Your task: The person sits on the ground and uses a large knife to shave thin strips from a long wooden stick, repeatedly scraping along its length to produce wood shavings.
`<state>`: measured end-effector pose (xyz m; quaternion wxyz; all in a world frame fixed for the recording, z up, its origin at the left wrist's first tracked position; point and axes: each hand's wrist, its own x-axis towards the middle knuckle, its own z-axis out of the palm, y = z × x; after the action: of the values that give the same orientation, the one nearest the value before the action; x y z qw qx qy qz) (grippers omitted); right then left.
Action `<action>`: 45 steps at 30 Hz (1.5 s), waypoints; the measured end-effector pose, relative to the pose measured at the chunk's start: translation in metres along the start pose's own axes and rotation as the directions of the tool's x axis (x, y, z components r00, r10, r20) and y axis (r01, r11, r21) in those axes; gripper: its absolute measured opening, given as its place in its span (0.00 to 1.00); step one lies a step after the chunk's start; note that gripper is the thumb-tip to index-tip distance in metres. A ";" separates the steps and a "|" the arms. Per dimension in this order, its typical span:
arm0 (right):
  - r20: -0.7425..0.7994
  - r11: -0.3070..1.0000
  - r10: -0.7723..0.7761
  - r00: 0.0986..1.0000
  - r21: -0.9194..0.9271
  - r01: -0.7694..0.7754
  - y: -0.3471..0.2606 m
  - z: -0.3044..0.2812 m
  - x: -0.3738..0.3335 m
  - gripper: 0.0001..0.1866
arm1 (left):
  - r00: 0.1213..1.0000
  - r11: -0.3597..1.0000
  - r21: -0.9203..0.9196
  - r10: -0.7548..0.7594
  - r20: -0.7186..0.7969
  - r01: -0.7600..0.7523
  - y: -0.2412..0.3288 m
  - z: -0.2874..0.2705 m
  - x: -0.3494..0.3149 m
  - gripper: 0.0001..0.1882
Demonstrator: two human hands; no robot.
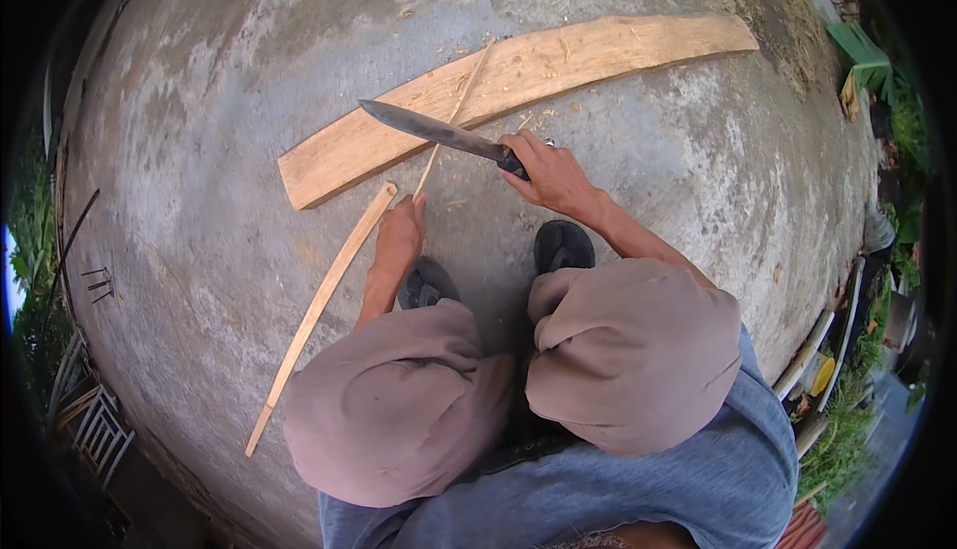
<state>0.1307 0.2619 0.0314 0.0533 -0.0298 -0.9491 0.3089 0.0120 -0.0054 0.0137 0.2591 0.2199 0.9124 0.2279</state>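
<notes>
My right hand (550, 172) is closed around the dark handle of a large knife (429, 130), its blade pointing left. The blade lies across a thin wooden stick (462, 101), which slants up and away over a thick wooden plank (538, 66). Whether blade and stick touch, I cannot tell. My left hand (401, 235) grips the near end of the stick, fingers closed, just short of the plank's near edge. Beside that hand, on its left, a longer flat wooden strip (324, 300) lies on the ground.
Wood shavings (513, 76) lie on the plank and the concrete ground (189, 150) around it. My feet in dark sandals (563, 246) are close behind the plank. Green plants (867, 61) and poles (805, 355) line the right edge; a white slatted rack (100, 431) is at lower left.
</notes>
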 end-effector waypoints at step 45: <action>-0.017 0.622 0.587 0.810 0.650 -0.437 0.015 -0.011 0.022 0.27 | 0.994 0.999 0.044 0.033 -0.100 -0.029 -0.011 -0.001 0.027 0.26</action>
<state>0.1100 0.2824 0.0335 0.0775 -0.3164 -0.7322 0.5981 -0.0119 -0.0002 -0.0016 0.2047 0.2277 0.9254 0.2233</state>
